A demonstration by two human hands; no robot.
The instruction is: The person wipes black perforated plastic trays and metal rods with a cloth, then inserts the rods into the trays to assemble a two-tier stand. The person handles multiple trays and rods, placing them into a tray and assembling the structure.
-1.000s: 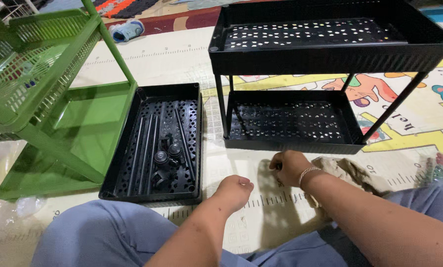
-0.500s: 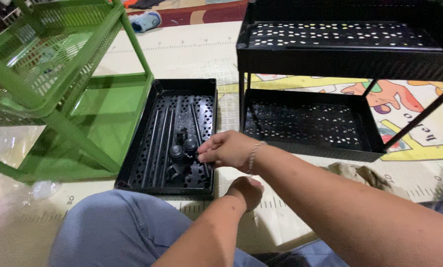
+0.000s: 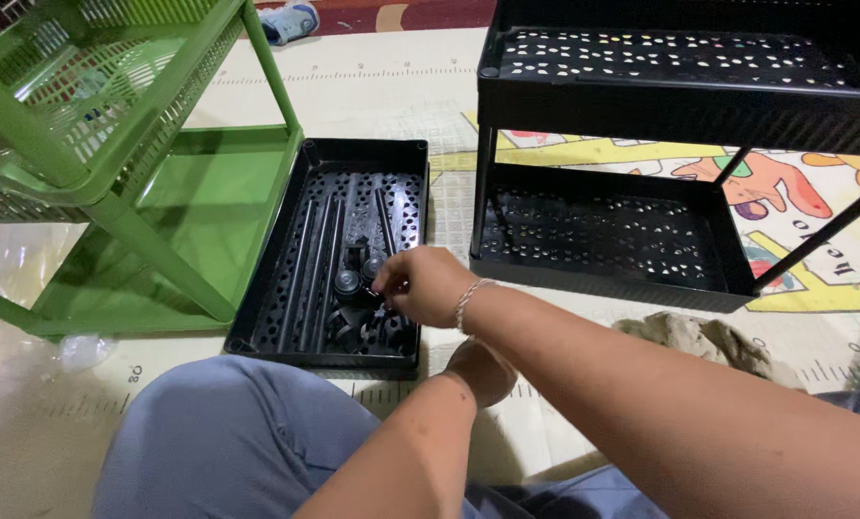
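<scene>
Your right hand (image 3: pixel 422 284) — centre of frame, fingers curled over the small black caster wheels (image 3: pixel 353 281), pinch hidden so you cannot tell if one is gripped | wheels lie in the black tray (image 3: pixel 286 288), lower centre-left, beside long rods (image 3: pixel 317 252) | your left hand (image 3: pixel 481 370) — fisted, resting on the mat (image 3: pixel 401 106) below.

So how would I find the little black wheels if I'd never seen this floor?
Look between the green rack and the black shelf unit: a flat black tray lies on the mat. Long thin rods lie in it. The wheels are the short, round, knobby pieces clustered at its near end, right where the right hand reaches in.
</scene>
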